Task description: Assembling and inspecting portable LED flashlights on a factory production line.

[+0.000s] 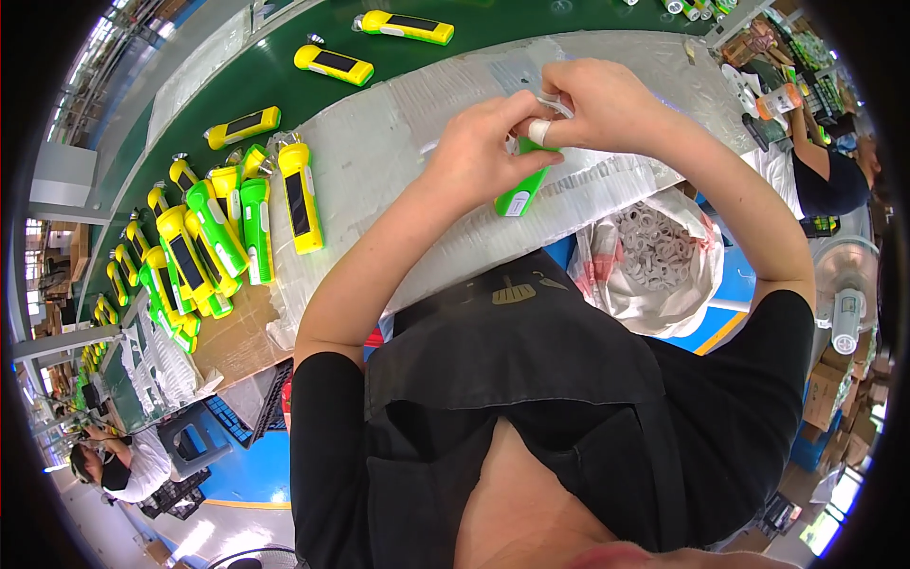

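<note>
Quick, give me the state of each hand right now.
Left hand: closed around the green flashlight.
Right hand: fingers pinched at the flashlight's top end; what it pinches cannot be told.

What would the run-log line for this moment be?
left hand: grips green flashlight | right hand: fingers at its top end, fingertip taped | left side: pile of flashlights | right: bag of white rings

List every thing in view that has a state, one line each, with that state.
left hand: closed around the green flashlight
right hand: fingers pinched at the flashlight's top end
green flashlight: held up off the bench, tilted
yellow flashlight: lying flat on the plastic sheet
pile of flashlights: heaped, overlapping
bag of white rings: open, filled
conveyor belt: carrying spaced yellow flashlights
</note>
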{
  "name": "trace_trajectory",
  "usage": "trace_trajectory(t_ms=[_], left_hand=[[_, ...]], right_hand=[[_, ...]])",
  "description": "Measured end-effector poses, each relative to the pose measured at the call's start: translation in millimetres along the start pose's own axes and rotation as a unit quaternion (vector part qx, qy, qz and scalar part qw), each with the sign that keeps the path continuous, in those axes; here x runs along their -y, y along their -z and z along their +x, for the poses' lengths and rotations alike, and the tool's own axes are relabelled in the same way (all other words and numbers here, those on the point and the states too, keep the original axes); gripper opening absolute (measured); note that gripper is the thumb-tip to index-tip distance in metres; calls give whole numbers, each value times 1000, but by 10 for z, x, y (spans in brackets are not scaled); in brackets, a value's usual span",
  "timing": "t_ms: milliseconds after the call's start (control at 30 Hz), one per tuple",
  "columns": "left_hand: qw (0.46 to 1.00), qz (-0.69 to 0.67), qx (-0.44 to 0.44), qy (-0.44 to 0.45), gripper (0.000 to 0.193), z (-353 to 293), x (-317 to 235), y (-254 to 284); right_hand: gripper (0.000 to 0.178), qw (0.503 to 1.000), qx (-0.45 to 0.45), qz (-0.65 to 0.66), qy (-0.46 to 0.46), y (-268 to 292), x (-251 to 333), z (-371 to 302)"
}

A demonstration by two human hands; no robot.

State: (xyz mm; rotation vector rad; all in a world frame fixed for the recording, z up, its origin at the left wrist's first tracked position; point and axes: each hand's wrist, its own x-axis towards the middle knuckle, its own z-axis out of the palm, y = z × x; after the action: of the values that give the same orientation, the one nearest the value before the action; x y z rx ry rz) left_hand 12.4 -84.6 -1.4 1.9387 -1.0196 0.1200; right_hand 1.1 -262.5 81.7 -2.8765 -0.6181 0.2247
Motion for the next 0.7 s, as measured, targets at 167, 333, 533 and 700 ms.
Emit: trace_trajectory(t_ms=[167, 333, 533, 700], left_hand=[[999, -21, -39, -23, 41, -17, 88, -42], [983, -178, 50, 5, 75, -86, 74, 86], [761, -489, 373, 205, 81, -443, -247, 423], [992, 85, 91, 30, 48, -224, 310, 132]], right_hand=[[32, 981, -118, 89, 127, -229, -176, -36], [37, 968, -148, 172, 104, -169, -54, -282], [33, 893, -284, 159, 310, -113, 157, -529], [36, 939, -301, 164, -24, -917, -223, 46]])
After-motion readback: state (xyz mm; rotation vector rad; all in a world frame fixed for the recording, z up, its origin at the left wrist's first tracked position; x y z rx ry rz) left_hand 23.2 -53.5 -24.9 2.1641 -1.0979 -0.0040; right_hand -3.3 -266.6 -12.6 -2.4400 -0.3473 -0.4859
